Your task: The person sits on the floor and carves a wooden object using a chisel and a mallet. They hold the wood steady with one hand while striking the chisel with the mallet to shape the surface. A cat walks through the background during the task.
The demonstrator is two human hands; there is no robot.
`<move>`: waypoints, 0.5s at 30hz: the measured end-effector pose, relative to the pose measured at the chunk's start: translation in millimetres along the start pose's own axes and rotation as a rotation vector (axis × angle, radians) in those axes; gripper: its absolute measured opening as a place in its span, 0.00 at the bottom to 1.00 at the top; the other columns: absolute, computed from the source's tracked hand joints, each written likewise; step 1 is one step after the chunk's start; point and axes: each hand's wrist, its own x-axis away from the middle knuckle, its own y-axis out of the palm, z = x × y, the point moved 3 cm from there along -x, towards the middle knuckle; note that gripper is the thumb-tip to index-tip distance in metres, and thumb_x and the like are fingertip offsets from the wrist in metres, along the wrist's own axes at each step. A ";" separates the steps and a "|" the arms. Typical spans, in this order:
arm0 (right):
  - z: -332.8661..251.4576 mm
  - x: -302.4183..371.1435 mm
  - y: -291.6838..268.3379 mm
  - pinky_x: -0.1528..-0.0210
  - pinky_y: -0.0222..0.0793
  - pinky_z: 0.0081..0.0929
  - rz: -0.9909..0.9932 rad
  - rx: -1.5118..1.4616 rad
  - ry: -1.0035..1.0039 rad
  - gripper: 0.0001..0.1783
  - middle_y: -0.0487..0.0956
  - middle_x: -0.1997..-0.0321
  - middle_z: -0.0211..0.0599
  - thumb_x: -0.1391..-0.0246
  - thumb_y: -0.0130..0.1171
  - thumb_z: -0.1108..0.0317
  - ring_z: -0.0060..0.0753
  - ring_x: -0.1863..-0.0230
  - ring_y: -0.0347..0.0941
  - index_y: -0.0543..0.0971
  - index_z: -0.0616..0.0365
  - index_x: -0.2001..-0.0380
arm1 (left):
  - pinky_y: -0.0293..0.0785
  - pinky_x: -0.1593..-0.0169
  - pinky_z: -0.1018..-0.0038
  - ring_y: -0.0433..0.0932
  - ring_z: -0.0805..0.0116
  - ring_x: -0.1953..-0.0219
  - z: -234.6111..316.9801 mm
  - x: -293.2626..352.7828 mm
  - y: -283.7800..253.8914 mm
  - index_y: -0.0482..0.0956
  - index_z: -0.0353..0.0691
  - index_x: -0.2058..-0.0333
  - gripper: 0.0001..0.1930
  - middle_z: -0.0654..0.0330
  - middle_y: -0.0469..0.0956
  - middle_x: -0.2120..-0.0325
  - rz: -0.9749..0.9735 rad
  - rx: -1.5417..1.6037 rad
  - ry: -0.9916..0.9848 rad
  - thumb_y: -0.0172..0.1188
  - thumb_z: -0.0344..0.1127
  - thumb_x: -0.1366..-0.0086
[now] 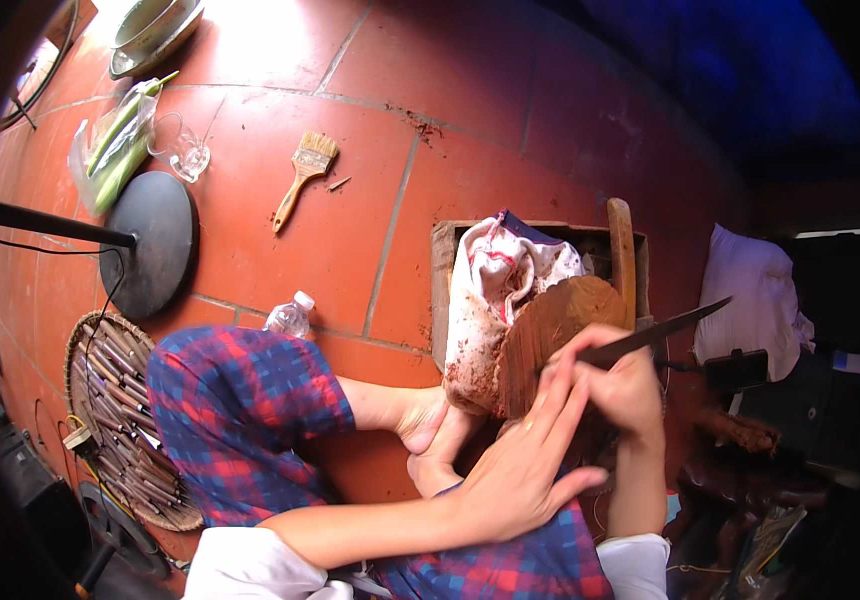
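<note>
- Brown wood [565,320], a round piece, sits near the middle of the head view, by the bare feet [425,425] and just under the hands.
- Next to it is a dirty white cloth [485,285], bunched up over part of a box [442,300]. Maybe the cloth is a soft pad that stops the wood from slipping.
- The right hand [630,390] has its grip curled tight around a dark blade [670,327]. The blade's tip points up and to the right, away from the body, which seems safer for the legs.
- The left hand [525,465] has a loose grip, with its fingers out straight next to the right hand. I cannot tell if its fingertips press on the wood.
- Past the wood, a wooden stick [621,250] lies by the box's edge.
- A brush [307,180] lies on the red floor [380,150], maybe kept close for sweeping off crumbs.
- By the left knee, a round basket [74,375] holds lots of tools [130,440], likely so they stay together and easy to reach.
</note>
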 end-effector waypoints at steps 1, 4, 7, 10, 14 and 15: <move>4.4 8.2 11.5 0.58 0.72 0.22 -0.110 -0.010 0.087 0.07 0.80 0.73 0.35 0.57 0.57 0.79 0.23 0.62 0.76 0.77 0.65 0.70 | 0.44 0.33 0.58 0.42 0.42 0.32 3.6 14.7 0.9 0.39 0.27 0.36 0.46 0.32 0.35 0.35 0.042 0.053 -0.010 0.56 0.51 0.38; 1.6 -15.3 -2.9 0.65 0.74 0.23 -0.028 0.054 0.066 0.04 0.81 0.73 0.37 0.57 0.60 0.78 0.26 0.70 0.77 0.77 0.64 0.74 | 0.50 0.35 0.61 0.43 0.38 0.33 -8.7 -8.6 5.9 0.37 0.29 0.35 0.46 0.32 0.32 0.35 0.030 0.122 0.016 0.56 0.49 0.38; -15.6 -32.2 -21.9 0.66 0.75 0.25 0.113 -0.101 -0.018 0.03 0.80 0.73 0.39 0.53 0.59 0.77 0.28 0.71 0.78 0.75 0.65 0.75 | 0.50 0.35 0.61 0.42 0.36 0.34 -10.2 -52.9 0.3 0.36 0.28 0.36 0.46 0.31 0.33 0.36 0.093 0.076 0.096 0.54 0.50 0.37; -1.6 -16.5 -2.4 0.64 0.75 0.25 0.037 -0.144 -0.017 0.02 0.79 0.74 0.36 0.53 0.59 0.77 0.28 0.71 0.77 0.75 0.65 0.75 | 0.45 0.33 0.58 0.37 0.35 0.33 -4.3 -21.1 2.8 0.36 0.25 0.36 0.47 0.28 0.32 0.37 0.069 0.065 0.064 0.54 0.51 0.37; 6.6 -21.2 0.5 0.65 0.75 0.25 -0.069 -0.085 0.047 0.03 0.80 0.74 0.38 0.56 0.60 0.80 0.27 0.71 0.77 0.76 0.65 0.74 | 0.49 0.34 0.59 0.36 0.37 0.32 -14.0 -12.1 6.3 0.33 0.29 0.35 0.49 0.32 0.29 0.36 0.048 0.204 0.024 0.57 0.50 0.38; 2.1 -27.1 -6.0 0.67 0.75 0.24 -0.013 -0.138 0.046 0.03 0.80 0.74 0.38 0.54 0.59 0.79 0.27 0.71 0.77 0.76 0.65 0.74 | 0.53 0.35 0.60 0.40 0.39 0.33 -9.1 -25.8 3.9 0.34 0.31 0.35 0.47 0.35 0.30 0.35 0.122 0.183 0.056 0.56 0.49 0.38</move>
